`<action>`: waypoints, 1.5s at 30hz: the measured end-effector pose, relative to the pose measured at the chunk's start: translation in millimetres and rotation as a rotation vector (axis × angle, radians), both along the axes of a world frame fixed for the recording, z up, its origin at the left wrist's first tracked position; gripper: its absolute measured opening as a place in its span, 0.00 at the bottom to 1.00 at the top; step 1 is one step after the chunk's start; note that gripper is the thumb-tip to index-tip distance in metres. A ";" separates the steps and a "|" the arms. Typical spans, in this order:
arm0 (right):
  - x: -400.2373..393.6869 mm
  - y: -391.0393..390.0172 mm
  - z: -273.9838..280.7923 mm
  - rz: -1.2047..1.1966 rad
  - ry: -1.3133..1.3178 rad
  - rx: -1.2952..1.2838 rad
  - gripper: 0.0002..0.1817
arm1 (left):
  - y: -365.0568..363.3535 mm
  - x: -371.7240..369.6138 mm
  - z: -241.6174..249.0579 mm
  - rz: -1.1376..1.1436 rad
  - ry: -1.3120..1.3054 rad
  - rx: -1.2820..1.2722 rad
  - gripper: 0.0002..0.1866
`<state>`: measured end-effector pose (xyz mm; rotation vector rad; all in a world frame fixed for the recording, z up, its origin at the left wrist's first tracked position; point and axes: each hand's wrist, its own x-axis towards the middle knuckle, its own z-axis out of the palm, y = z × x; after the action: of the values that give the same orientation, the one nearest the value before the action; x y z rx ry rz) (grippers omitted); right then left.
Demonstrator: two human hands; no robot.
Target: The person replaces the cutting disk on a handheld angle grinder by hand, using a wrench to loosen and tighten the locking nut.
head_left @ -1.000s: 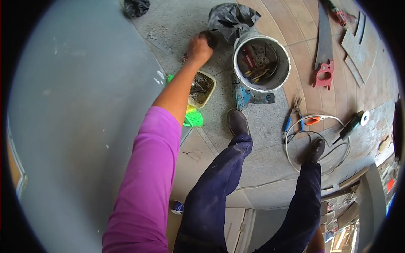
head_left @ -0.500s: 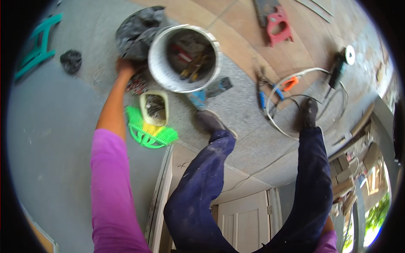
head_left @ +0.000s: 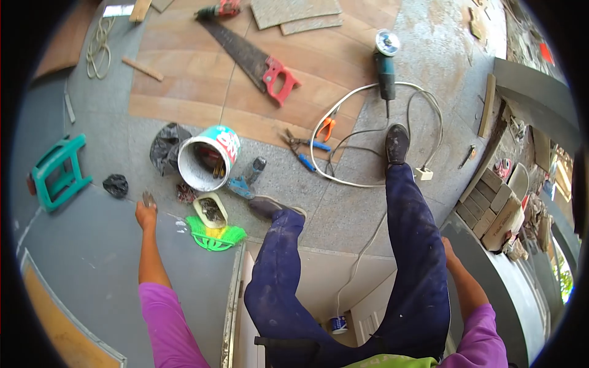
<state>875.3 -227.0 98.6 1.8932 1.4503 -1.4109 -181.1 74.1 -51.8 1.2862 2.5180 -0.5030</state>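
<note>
My left hand is closed at the left, over the grey surface. A small brownish piece shows at its fingers; I cannot make out what it is. Right of it are a pale tub with dark bits inside, a green and yellow broom head and a pile of small scraps. Beyond stands a white bucket with tools inside, against a black plastic bag. My right hand is beside my right thigh, its fingers mostly hidden.
A blue cordless drill lies by my left foot. Ahead are a red-handled handsaw, blue-handled pliers, orange-handled pliers and an angle grinder with looped cable. A green stool is at left, stacked blocks at right.
My left hand has drawn back from the black bag beside the bucket, toward me. The view has shifted and takes in more floor. More of my right arm shows.
</note>
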 end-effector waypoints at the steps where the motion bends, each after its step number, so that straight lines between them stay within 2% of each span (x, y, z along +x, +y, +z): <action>1: 1.2 17.9 5.0 -0.148 0.027 -0.069 0.18 | 2.3 -2.0 16.6 -0.031 0.024 -0.087 0.20; 3: 13.8 35.8 4.9 -0.195 0.017 -0.089 0.18 | 9.2 3.3 50.6 -0.152 0.078 -0.284 0.18; 6: 20.3 84.5 18.5 -0.227 0.025 -0.049 0.18 | 41.1 63.7 111.7 0.254 0.013 -0.347 0.13; 9: 42.4 102.3 14.7 -0.245 -0.059 -0.031 0.19 | 53.3 126.5 163.6 -0.174 0.403 -0.326 0.11; 12: 63.6 135.3 -3.4 -0.237 -0.114 0.025 0.19 | 63.6 163.6 167.9 -0.184 0.375 -0.167 0.14; 14: 59.9 182.6 -17.6 -0.262 -0.053 0.117 0.18 | 86.5 246.3 175.3 -0.140 -0.085 -0.108 0.19; 15: 51.0 213.5 -21.8 -0.291 0.010 0.182 0.18 | 86.7 270.7 151.3 -0.113 -0.222 -0.085 0.23; 17: 22.5 289.5 -9.9 -0.425 0.199 0.135 0.17 | 127.0 459.0 179.3 0.202 -0.631 -0.148 0.22; 18: 7.6 308.2 -12.2 -0.519 0.332 0.233 0.18 | 127.8 518.9 174.5 0.355 -0.957 -0.108 0.20; 19: -4.9 324.2 -12.8 -0.607 0.469 0.330 0.19 | 133.9 583.7 182.4 0.368 -1.171 -0.132 0.17; 21: -12.6 366.2 11.5 -0.622 0.544 0.274 0.20 | 138.0 679.3 191.5 0.521 -1.368 -0.147 0.16; 24: 3.9 390.0 1.5 -0.642 0.582 0.318 0.22 | 144.3 768.2 230.3 0.665 -1.506 -0.081 0.16; 25: 12.7 396.0 -3.7 -0.673 0.548 0.256 0.24 | 146.9 788.0 249.5 0.690 -1.524 -0.072 0.16; 28: 31.4 410.1 -52.0 -0.517 0.470 0.262 0.26 | 154.8 828.3 307.5 0.732 -1.516 -0.067 0.17; 30: 32.5 425.5 -84.0 -0.498 0.446 0.262 0.26 | 156.4 835.7 331.9 0.747 -1.508 -0.100 0.17; 34: 13.1 462.2 -152.6 -0.420 0.339 0.270 0.26 | 175.3 859.2 349.9 0.747 -1.471 -0.102 0.15; 38: -22.0 497.6 -209.7 -0.485 0.276 0.227 0.27 | 208.6 869.5 319.8 0.786 -1.456 -0.111 0.16; 39: -30.0 508.8 -216.1 -0.519 0.263 0.144 0.31 | 217.6 869.4 305.6 0.753 -1.464 -0.109 0.16; 42: -56.2 527.1 -256.2 -0.552 0.064 0.273 0.36 | 255.2 879.7 260.6 0.692 -1.426 -0.163 0.20; 43: -53.8 534.6 -265.6 -0.581 0.065 0.225 0.40 | 268.9 882.2 249.0 0.714 -1.421 -0.193 0.20; 45: -66.4 540.0 -284.5 -0.587 0.021 0.231 0.39 | 298.0 868.4 238.9 0.683 -1.422 -0.328 0.17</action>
<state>808.9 313.0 -185.9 2.6068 1.1488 -1.5508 687.3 372.0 187.1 0.2876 1.3616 0.1654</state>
